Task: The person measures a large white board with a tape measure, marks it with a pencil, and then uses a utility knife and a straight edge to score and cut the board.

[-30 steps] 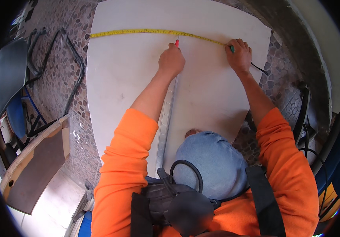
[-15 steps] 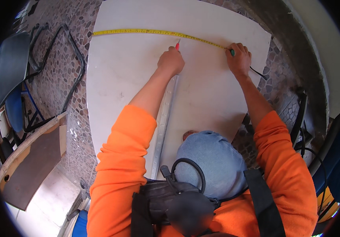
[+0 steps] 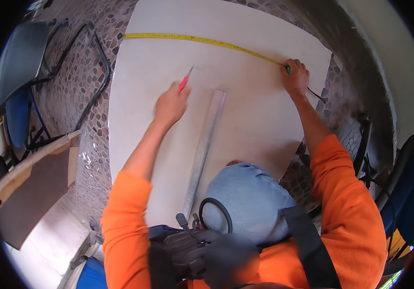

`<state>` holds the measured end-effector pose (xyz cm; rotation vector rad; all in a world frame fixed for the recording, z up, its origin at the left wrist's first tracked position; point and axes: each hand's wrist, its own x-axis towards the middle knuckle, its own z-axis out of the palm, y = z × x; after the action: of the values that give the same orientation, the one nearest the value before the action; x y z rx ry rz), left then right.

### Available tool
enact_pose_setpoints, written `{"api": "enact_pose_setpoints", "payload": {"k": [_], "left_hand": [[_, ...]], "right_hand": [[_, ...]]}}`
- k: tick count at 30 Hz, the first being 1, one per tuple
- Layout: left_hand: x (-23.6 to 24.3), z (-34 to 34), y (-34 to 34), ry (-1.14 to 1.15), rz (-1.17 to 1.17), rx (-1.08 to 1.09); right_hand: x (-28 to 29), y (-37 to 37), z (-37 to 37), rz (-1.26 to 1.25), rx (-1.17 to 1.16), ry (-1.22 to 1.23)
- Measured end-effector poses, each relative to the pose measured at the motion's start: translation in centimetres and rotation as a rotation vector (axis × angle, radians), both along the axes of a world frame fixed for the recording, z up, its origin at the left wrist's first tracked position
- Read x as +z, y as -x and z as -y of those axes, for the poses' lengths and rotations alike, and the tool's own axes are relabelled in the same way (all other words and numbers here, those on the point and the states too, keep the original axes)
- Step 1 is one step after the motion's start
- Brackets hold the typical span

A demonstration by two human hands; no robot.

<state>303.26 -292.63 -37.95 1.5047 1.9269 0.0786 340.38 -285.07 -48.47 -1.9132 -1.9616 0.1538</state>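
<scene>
A large pale board lies flat beneath both hands. My left hand is closed around a red-handled craft knife, its thin pointed tip angled up and away from me just over the board. Across the far part of the board runs a yellow tape measure, pulled out from the left edge. At its right end my right hand grips the tape's case, of which only a bit of green shows; a black strap hangs beside it. A metal straightedge lies lengthwise on the board, right of my left forearm.
My jeans-covered knee rests over the board's near part. Stone-patterned floor surrounds it. Black-framed chairs stand at the left, above a wood-edged panel. Another chair is at the right, near a wall.
My left hand has drawn back from the tape, toward me and to the left, with the craft knife. The straightedge's far end is now uncovered. My right hand stays at the tape's case.
</scene>
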Motion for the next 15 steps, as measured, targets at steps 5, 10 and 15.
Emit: {"api": "enact_pose_setpoints", "payload": {"k": [5, 10, 15], "left_hand": [[4.1, 15.1, 10.6, 0.060, -0.028, 0.078], [7.7, 42.6, 17.1, 0.338, 0.016, 0.447], [2.5, 63.4, 10.6, 0.375, 0.088, 0.850]], "right_hand": [[0.3, -1.4, -2.0, 0.089, 0.030, -0.037], [-6.8, 1.1, -3.2, 0.186, 0.344, -0.138], [-10.2, -10.4, -9.4, 0.304, 0.598, 0.165]]}}
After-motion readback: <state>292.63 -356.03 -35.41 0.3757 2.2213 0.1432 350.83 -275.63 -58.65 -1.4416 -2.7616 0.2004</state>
